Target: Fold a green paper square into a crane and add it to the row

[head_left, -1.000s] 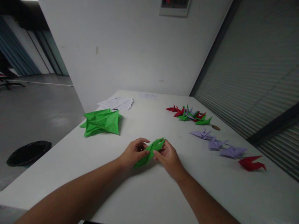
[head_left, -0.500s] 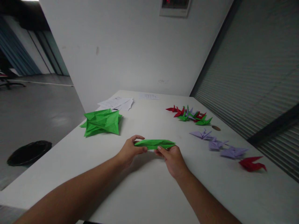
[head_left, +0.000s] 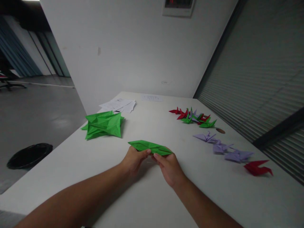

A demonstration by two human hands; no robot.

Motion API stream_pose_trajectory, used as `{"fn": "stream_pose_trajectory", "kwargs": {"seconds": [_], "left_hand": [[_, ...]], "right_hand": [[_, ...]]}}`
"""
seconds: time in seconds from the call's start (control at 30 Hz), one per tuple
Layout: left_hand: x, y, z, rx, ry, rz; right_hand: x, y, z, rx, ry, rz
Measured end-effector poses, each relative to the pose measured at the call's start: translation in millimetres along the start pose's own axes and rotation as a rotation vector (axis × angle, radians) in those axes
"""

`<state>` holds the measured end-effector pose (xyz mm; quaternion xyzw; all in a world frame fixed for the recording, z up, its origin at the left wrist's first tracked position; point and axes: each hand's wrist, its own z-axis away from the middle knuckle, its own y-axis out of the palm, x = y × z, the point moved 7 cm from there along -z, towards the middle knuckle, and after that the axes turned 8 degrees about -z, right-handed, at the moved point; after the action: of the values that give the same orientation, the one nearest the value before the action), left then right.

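Observation:
A long, narrow folded green origami paper (head_left: 149,146) with pointed ends is held between my two hands above the white table. My left hand (head_left: 134,159) is closed on its left half, the thumb pressed on the near edge. My right hand (head_left: 169,166) grips the right half, its thumb close beside the left one. Most of the other fingers are hidden behind the paper. To the left of my hands lies a pile of creased green paper sheets (head_left: 104,124).
Several red, green and purple paper cranes (head_left: 194,117) cluster at the back right. Purple cranes (head_left: 237,155) and a red crane (head_left: 257,167) line the right side. White printed sheets (head_left: 118,104) lie at the back left. A black-lined bin (head_left: 30,155) stands on the floor left of the table (head_left: 142,202).
The folded green paper has shifted left and tilted, its left end now higher than its right. My left thumb has come onto its near edge, and both thumbs are closer together.

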<state>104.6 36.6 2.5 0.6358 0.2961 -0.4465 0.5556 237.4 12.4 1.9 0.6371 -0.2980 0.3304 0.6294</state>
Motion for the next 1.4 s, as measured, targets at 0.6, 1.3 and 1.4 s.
{"fn": "stream_pose_trajectory", "kwargs": {"seconds": [0.6, 1.3, 1.4], "left_hand": [[11, -8.0, -9, 0.136, -0.026, -0.111], [-1, -3.7, -3, 0.024, 0.062, -0.319], [1, -4.6, -3, 0.027, 0.048, -0.353]], "right_hand": [[12, -13, -5, 0.073, 0.146, 0.242], [8, -10, -4, 0.119, 0.048, 0.465], [8, -11, -5, 0.112, 0.020, 0.498]]}}
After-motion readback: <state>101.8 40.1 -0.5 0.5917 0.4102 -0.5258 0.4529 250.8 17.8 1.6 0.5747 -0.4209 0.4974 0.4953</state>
